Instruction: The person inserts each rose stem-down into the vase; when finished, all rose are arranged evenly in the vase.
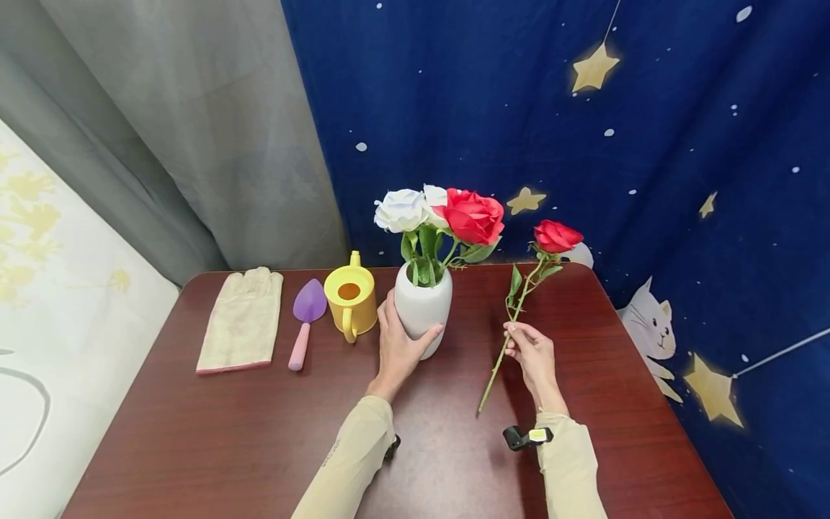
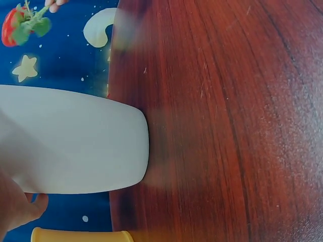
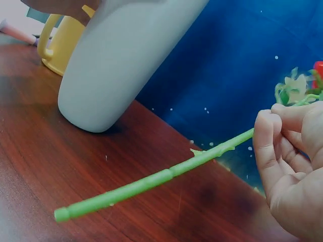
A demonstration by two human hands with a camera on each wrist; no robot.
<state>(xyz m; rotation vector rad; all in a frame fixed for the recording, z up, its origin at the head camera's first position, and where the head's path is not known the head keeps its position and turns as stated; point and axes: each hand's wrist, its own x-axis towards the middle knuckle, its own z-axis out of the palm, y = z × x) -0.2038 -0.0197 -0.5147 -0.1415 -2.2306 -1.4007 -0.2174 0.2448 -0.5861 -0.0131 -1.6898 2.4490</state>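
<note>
A white vase (image 1: 424, 306) stands on the table with white roses (image 1: 403, 210) and a red rose (image 1: 475, 216) in it. My left hand (image 1: 400, 346) grips the vase from its left side, thumb across the front. To the right, my right hand (image 1: 533, 355) pinches a single red rose (image 1: 558, 236) by its green stem between thumb and fingers. The bloom points up and away, and the bare stem end slants down to the left over the table. In the right wrist view, the cut end of the stem (image 3: 121, 193) shows in front of the vase (image 3: 118, 65).
Left of the vase stands a yellow watering can (image 1: 363, 306), close to the left hand. Beside it lie a trowel (image 1: 309, 303) with purple blade and pink handle, and a cream glove (image 1: 241, 321). Curtains hang behind the brown table (image 1: 259, 440).
</note>
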